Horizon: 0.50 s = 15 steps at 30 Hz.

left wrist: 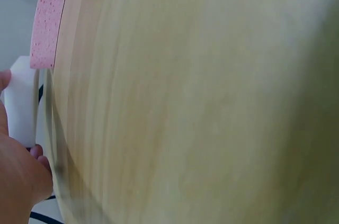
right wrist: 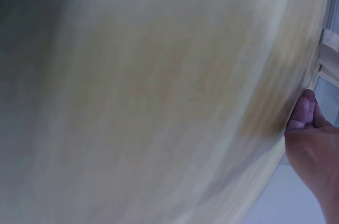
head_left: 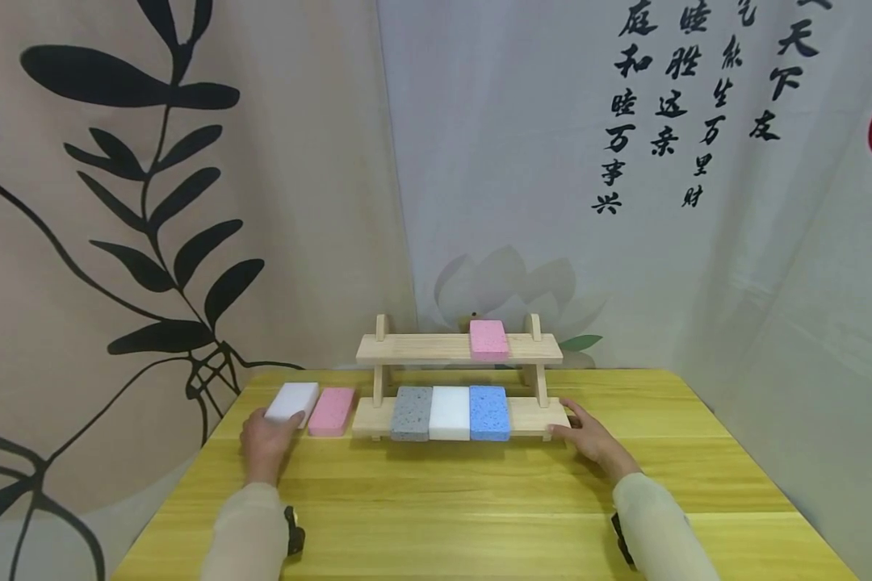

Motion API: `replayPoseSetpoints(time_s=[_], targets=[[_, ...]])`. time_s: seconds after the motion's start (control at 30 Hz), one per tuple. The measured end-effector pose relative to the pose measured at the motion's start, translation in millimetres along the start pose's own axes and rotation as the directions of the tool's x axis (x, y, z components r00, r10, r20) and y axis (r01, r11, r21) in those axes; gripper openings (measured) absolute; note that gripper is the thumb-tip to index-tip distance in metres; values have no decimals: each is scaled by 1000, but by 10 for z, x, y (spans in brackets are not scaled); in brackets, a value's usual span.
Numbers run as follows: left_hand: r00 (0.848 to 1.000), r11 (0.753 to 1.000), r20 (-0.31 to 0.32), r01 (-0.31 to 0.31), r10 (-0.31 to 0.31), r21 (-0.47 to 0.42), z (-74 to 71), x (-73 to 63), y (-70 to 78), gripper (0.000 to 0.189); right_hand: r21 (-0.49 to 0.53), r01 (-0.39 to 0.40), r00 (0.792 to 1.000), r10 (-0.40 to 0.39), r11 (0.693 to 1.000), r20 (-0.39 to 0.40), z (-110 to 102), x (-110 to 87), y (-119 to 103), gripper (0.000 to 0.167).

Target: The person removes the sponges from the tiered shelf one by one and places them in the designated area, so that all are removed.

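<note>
At the left of the table, my left hand [head_left: 267,444] holds a white sponge [head_left: 295,399], thumb on its right side and fingers round its left. In the left wrist view the same sponge [left wrist: 22,105] sits between thumb and fingers. A pink sponge [head_left: 332,412] lies just to its right. My right hand [head_left: 590,436] grips the right end of a two-tier wooden rack [head_left: 538,417], thumb at the front edge. Side by side on the lower shelf are a grey sponge [head_left: 411,413], a second white sponge [head_left: 450,413] and a blue sponge [head_left: 489,413].
On the rack's upper shelf, towards the right, another pink sponge [head_left: 488,340] leans up. A printed cloth [head_left: 320,202] hangs behind the wood-grain table [head_left: 436,516]. Dark straps [head_left: 294,532] circle both wrists.
</note>
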<state>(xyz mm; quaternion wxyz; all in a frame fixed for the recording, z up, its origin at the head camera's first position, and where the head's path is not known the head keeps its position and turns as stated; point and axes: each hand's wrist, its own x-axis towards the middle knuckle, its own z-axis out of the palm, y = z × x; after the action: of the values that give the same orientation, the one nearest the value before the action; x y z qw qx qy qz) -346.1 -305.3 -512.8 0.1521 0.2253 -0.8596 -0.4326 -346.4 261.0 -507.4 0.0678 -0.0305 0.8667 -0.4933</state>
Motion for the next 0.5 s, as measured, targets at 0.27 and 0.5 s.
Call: replayPoseSetpoints(time_s=[0.27, 0.5], targets=[[1000, 998, 18, -18, 17, 54, 8, -39, 17, 84, 5, -6, 1000, 6, 1000, -2, 5, -12, -22, 86], [999, 998, 6, -38, 38, 59, 11, -65, 29, 85, 10, -3, 1000, 3, 1000, -1, -1, -16, -19, 86]])
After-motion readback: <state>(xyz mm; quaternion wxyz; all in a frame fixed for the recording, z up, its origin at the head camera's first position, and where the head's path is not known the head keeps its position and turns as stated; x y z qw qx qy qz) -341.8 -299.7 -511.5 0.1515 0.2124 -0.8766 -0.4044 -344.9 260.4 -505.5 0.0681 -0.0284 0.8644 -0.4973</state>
